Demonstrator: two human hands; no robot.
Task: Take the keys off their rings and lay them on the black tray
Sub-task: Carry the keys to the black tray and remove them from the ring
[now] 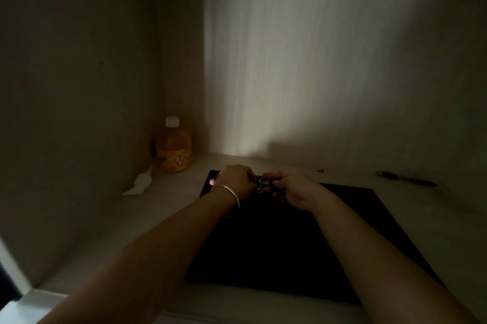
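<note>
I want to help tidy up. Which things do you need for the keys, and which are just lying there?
Needed: black tray, key bunch, held by left hand and right hand.
Just lying there: orange bottle, crumpled tissue, pen.

Black tray (pixel 329 231); orange bottle (pixel 173 151), white cap (pixel 172 121); silver bangle (pixel 232 192); pale table (pixel 163 197); white tissue (pixel 141 182) is noted

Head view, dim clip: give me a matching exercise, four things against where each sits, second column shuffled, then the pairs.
Things:
1. orange bottle
2. pen
3. crumpled tissue
4. key ring

Places:
A. between the two hands, above the black tray
B. far left corner against the wall
C. on the counter right of the tray
D. on the counter in front of the bottle, left of the tray

Pairs: 1-B, 2-C, 3-D, 4-A
</note>
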